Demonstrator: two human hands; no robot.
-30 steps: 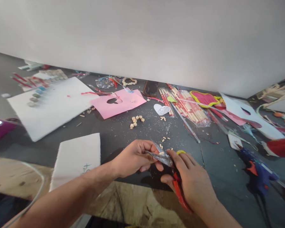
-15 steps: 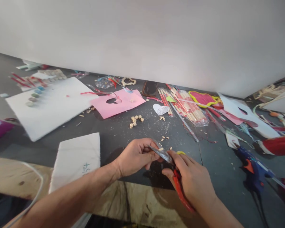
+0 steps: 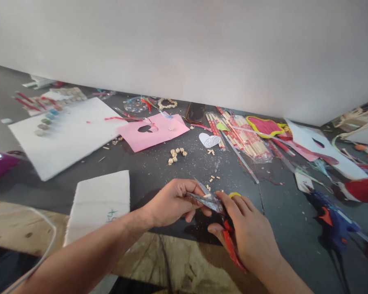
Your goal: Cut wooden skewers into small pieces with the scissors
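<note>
The scissors (image 3: 233, 249) have red on the handle, a yellow patch (image 3: 234, 195) and grey blades. The tabletop (image 3: 147, 167) is dark grey, flecked with pale specks. One cut sheet (image 3: 159, 137) is plain pink; the paper heart (image 3: 209, 140) is white, part of it patterned with dark lines. The glue gun (image 3: 335, 220) is blue with an orange trigger (image 3: 326, 216). A magenta shape (image 3: 263, 125) has a yellow border.

Stretches out as a dark grey worktop (image 3: 144, 167), dusted with pale crumbs, and bears a large white board (image 3: 70, 139) at left, a smaller white slab (image 3: 95, 196) near the front edge and a pink sheet (image 3: 159, 136) with a hole. Right of that sheet, holds a phone (image 3: 195, 112), a white paper heart (image 3: 209, 141) and red-and-cream sticks (image 3: 253, 143); nearer, carries knobbly pale beads (image 3: 173, 157), short pale pieces (image 3: 212, 178) and, at far right, a blue glue gun (image 3: 335, 218).
</note>
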